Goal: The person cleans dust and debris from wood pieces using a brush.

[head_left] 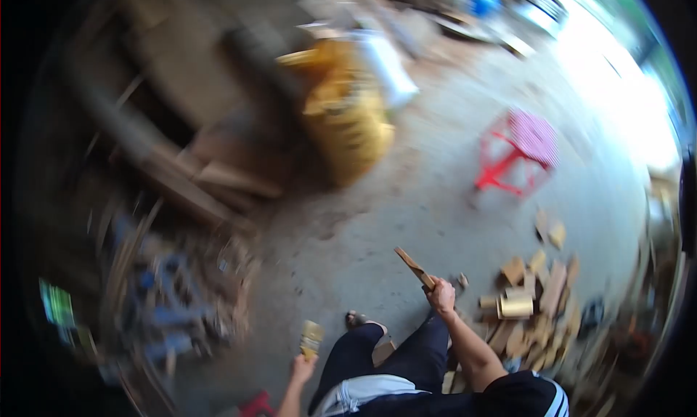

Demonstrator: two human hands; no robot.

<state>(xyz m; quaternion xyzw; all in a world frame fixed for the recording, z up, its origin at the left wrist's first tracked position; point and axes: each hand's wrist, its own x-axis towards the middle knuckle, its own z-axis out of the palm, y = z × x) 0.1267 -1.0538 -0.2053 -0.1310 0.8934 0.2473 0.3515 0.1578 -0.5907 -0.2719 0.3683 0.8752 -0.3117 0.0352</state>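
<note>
My left hand (302, 367), low and left of my legs, is closed round the lower end of a flat paintbrush (311, 337). The brush's pale, wide end points away from me; motion blurs its details. In front of my right knee, my right hand (441, 298) grips a narrow piece of wood (414, 266) by its near end. The wood slants up and to the left over the concrete floor. The two hands are well apart, and neither touches the other's thing.
A heap of wood offcuts (541, 322) lies on the right. Farther off stands a red stool (517, 152) with a checked top. A yellow sack (347, 126) stands beside a white one (388, 68). Scraps and boards (174, 301) crowd the left side.
</note>
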